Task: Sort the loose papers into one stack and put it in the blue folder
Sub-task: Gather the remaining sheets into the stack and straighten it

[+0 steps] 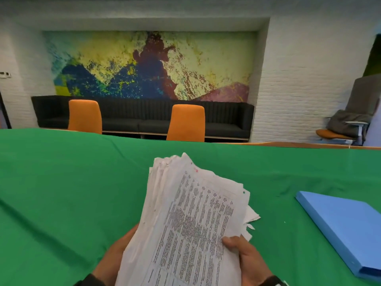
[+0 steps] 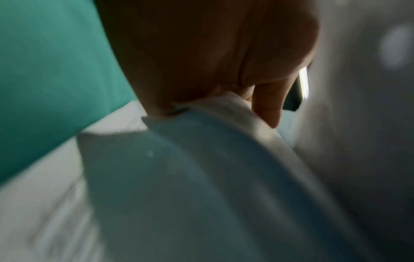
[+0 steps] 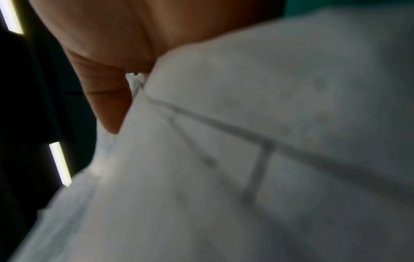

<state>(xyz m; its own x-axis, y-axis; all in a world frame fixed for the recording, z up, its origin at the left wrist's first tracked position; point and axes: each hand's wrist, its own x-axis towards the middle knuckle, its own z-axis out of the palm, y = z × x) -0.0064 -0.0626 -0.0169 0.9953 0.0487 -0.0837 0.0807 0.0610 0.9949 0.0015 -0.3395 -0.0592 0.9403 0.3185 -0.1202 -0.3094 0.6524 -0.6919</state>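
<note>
A thick, uneven stack of printed papers is held up above the green table, its sheets fanned and misaligned at the top and right edges. My left hand grips the stack's lower left edge from behind. My right hand grips the lower right edge, thumb on the top sheet. In the left wrist view the left hand curls over blurred paper. In the right wrist view the right hand clamps the paper. The blue folder lies closed on the table to the right.
A green cloth covers the table. Two orange chairs stand at the far edge, with a dark sofa behind them. Another chair with grey cloth is at the far right.
</note>
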